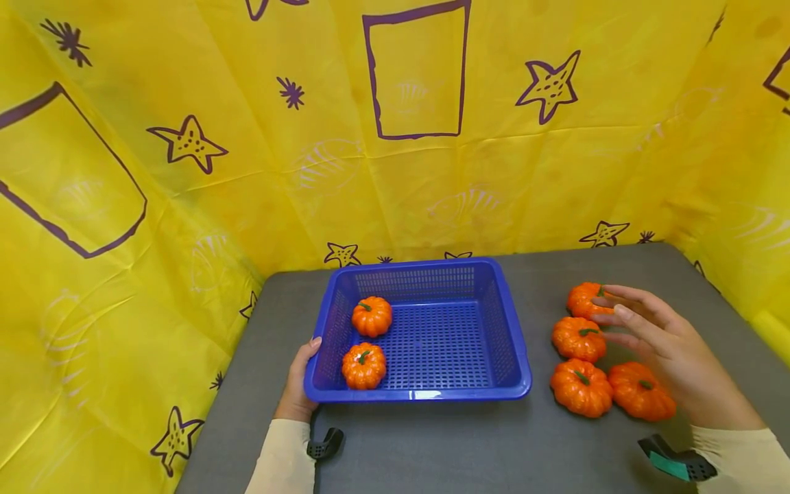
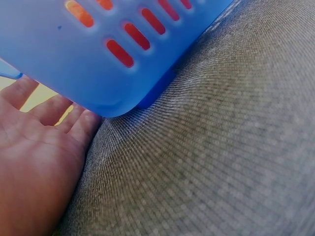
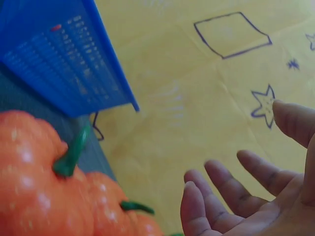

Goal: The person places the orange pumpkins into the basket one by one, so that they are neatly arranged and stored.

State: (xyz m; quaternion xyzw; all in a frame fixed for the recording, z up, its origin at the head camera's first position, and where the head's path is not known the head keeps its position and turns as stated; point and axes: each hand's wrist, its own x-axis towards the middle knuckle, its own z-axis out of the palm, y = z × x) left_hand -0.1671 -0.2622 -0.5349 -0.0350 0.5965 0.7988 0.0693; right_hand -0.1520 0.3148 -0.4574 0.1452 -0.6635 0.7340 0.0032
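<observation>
A blue plastic basket (image 1: pixel 426 396) with slotted walls stands on the grey table, holding two small orange pumpkins with green stems, the rear pumpkin (image 1: pixel 372 317) and the front pumpkin (image 1: pixel 364 366). At its left side my left hand (image 1: pixel 300 384) grips the rim, one digit over the edge; the left wrist view has the fingers against the outer wall. On the right, several more pumpkins sit close together, among them a front pumpkin (image 1: pixel 581 388) and a middle pumpkin (image 1: pixel 578 339). My right hand (image 1: pixel 675 350) hovers over them, holding nothing, fingers spread and loosely bent.
Yellow cloth (image 1: pixel 407 171) printed with starfish and frames hangs behind and along both sides of the grey table (image 1: pixel 457 446). A stretch of tabletop lies between the basket and the pumpkin group. Dark straps (image 1: pixel 325 444) sit at both wrists.
</observation>
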